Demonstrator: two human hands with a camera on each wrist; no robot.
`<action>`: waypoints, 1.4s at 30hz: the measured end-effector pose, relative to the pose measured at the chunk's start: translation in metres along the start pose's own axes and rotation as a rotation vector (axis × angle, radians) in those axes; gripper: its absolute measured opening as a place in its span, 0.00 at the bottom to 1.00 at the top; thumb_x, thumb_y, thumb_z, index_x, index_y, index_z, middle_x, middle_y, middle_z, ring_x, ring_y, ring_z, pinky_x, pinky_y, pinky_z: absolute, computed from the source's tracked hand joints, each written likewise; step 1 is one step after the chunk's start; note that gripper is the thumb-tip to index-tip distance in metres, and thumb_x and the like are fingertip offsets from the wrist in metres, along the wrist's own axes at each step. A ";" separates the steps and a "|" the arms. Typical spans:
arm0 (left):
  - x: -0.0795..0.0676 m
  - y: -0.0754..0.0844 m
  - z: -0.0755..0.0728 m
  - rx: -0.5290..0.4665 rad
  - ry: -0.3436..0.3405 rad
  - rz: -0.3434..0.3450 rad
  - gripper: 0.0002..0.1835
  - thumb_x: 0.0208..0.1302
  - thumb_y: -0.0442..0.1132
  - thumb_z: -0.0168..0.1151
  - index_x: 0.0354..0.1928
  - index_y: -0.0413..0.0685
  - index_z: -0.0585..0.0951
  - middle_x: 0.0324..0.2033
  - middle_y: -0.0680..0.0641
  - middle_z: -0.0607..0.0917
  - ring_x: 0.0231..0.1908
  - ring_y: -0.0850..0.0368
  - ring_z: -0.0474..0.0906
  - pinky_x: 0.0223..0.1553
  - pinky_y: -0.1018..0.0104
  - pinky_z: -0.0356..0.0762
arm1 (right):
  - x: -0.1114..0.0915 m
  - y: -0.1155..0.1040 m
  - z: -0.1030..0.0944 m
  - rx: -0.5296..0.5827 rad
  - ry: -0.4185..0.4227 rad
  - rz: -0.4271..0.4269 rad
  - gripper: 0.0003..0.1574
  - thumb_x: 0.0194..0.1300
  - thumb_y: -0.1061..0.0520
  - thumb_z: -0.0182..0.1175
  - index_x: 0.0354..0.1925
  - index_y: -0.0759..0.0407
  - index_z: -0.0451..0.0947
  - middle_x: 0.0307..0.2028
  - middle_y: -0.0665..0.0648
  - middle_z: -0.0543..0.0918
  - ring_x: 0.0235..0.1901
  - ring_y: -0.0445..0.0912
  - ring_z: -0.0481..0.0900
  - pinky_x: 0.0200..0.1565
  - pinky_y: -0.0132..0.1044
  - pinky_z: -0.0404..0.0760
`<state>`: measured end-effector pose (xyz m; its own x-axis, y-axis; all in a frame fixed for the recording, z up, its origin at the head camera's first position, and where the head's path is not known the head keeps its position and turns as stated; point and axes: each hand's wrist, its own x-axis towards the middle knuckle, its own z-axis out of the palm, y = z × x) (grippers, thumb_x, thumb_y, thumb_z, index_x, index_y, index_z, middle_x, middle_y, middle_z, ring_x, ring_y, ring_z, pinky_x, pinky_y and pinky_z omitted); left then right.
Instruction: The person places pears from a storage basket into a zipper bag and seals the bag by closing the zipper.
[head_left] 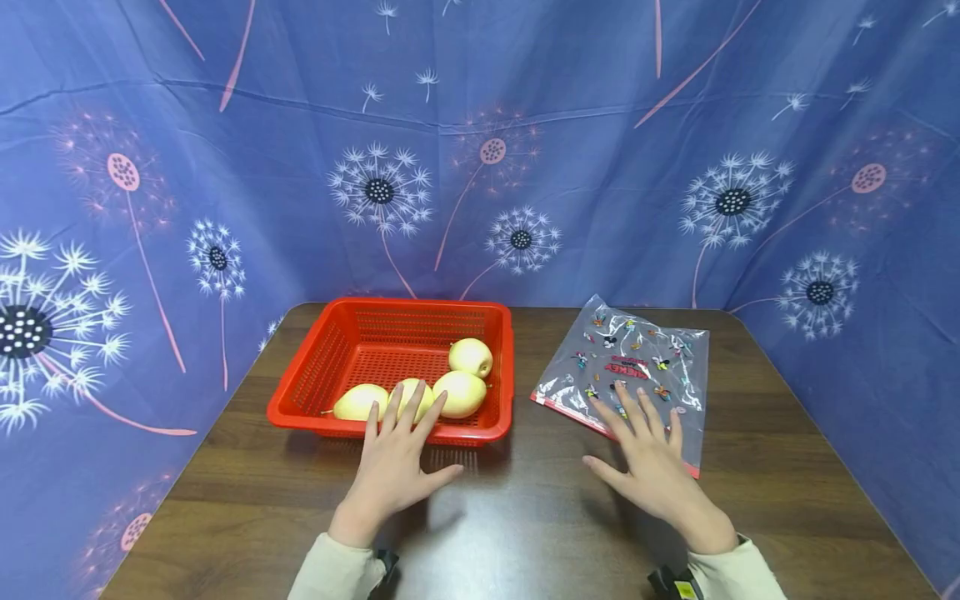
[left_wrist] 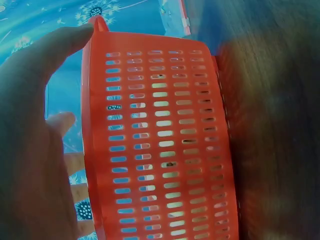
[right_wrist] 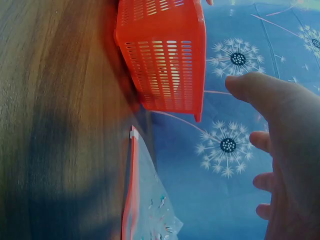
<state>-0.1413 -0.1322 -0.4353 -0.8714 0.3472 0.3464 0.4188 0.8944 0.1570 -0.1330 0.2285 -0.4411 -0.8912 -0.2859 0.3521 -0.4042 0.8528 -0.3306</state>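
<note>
A red plastic basket (head_left: 390, 358) with slotted sides stands at the left back of the table. Several pale yellow pears lie inside it, one pear (head_left: 471, 357) at the right and others along the front wall. My left hand (head_left: 397, 467) hovers at the basket's front rim, fingers spread and holding nothing. To the right lies a flat clear zip bag (head_left: 622, 358) with cartoon prints and a red zip edge. Over the bag's front edge my right hand (head_left: 652, 462) is held with fingers spread, nothing in it. In the right wrist view the bag (right_wrist: 150, 205) lies below that hand.
The brown wooden table (head_left: 525, 533) carries the basket and the bag. A blue cloth (head_left: 600, 167) with dandelion prints hangs behind the table and along both sides. A dark strap (head_left: 678, 583) sits at the right wrist.
</note>
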 end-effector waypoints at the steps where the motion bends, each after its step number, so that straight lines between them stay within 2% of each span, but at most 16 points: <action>1: 0.001 0.001 0.000 0.000 0.008 0.004 0.53 0.49 0.70 0.67 0.76 0.58 0.63 0.74 0.41 0.61 0.73 0.36 0.50 0.66 0.32 0.48 | 0.000 0.001 0.000 -0.003 0.005 -0.005 0.48 0.59 0.39 0.67 0.73 0.47 0.61 0.75 0.64 0.52 0.72 0.69 0.46 0.62 0.76 0.35; 6: 0.008 0.007 0.000 -0.006 0.075 0.054 0.51 0.48 0.69 0.67 0.74 0.58 0.65 0.70 0.39 0.66 0.70 0.36 0.57 0.65 0.33 0.54 | 0.004 0.007 -0.004 -0.039 0.048 -0.030 0.46 0.55 0.42 0.70 0.69 0.49 0.65 0.71 0.66 0.59 0.68 0.71 0.52 0.58 0.77 0.45; 12: 0.024 0.020 0.003 -0.039 0.201 0.158 0.46 0.47 0.66 0.68 0.69 0.55 0.71 0.65 0.40 0.72 0.65 0.36 0.65 0.62 0.36 0.61 | 0.006 0.022 -0.011 -0.059 0.089 -0.040 0.48 0.49 0.46 0.73 0.66 0.50 0.66 0.67 0.69 0.62 0.64 0.73 0.56 0.53 0.76 0.51; 16: 0.037 0.034 0.006 -0.058 0.215 0.216 0.45 0.48 0.64 0.68 0.68 0.54 0.72 0.64 0.41 0.72 0.65 0.37 0.65 0.61 0.38 0.63 | 0.004 0.035 -0.014 -0.064 0.072 -0.003 0.47 0.48 0.48 0.74 0.64 0.53 0.67 0.65 0.72 0.62 0.62 0.75 0.57 0.51 0.77 0.53; 20: 0.048 0.051 0.011 -0.048 0.187 0.259 0.46 0.48 0.64 0.69 0.70 0.55 0.70 0.64 0.43 0.72 0.65 0.39 0.64 0.63 0.41 0.63 | 0.001 0.048 -0.011 -0.070 0.038 0.034 0.46 0.48 0.48 0.75 0.64 0.54 0.69 0.65 0.71 0.62 0.60 0.76 0.58 0.50 0.77 0.54; 28: 0.067 0.094 0.018 0.047 0.086 0.368 0.47 0.49 0.70 0.65 0.71 0.60 0.68 0.65 0.46 0.71 0.69 0.44 0.60 0.65 0.45 0.62 | -0.005 0.070 -0.004 -0.103 -0.052 0.102 0.46 0.48 0.46 0.74 0.63 0.56 0.70 0.65 0.73 0.62 0.59 0.76 0.59 0.50 0.77 0.56; 34: 0.075 0.124 0.034 0.091 -0.004 0.442 0.49 0.52 0.73 0.60 0.74 0.63 0.64 0.66 0.47 0.70 0.68 0.47 0.62 0.65 0.50 0.64 | -0.008 0.080 0.002 -0.109 -0.155 0.165 0.47 0.52 0.41 0.72 0.66 0.55 0.68 0.64 0.76 0.61 0.59 0.77 0.58 0.50 0.78 0.56; 38: 0.080 0.134 0.048 0.111 -0.064 0.440 0.48 0.53 0.74 0.59 0.75 0.64 0.62 0.67 0.48 0.70 0.68 0.47 0.62 0.64 0.51 0.64 | -0.008 0.086 0.006 -0.109 -0.190 0.186 0.46 0.54 0.36 0.69 0.66 0.52 0.69 0.64 0.76 0.61 0.59 0.79 0.59 0.50 0.79 0.55; 42: 0.086 0.139 0.062 0.152 -0.124 0.388 0.48 0.55 0.74 0.58 0.76 0.65 0.61 0.67 0.48 0.70 0.68 0.49 0.62 0.64 0.51 0.64 | -0.011 0.090 0.011 -0.121 -0.216 0.209 0.43 0.56 0.35 0.68 0.65 0.51 0.70 0.62 0.78 0.64 0.57 0.80 0.61 0.50 0.79 0.55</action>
<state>-0.1736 0.0390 -0.4407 -0.6849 0.6886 0.2380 0.6869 0.7192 -0.1042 -0.1619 0.3039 -0.4844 -0.9806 -0.1744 0.0891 -0.1922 0.9450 -0.2648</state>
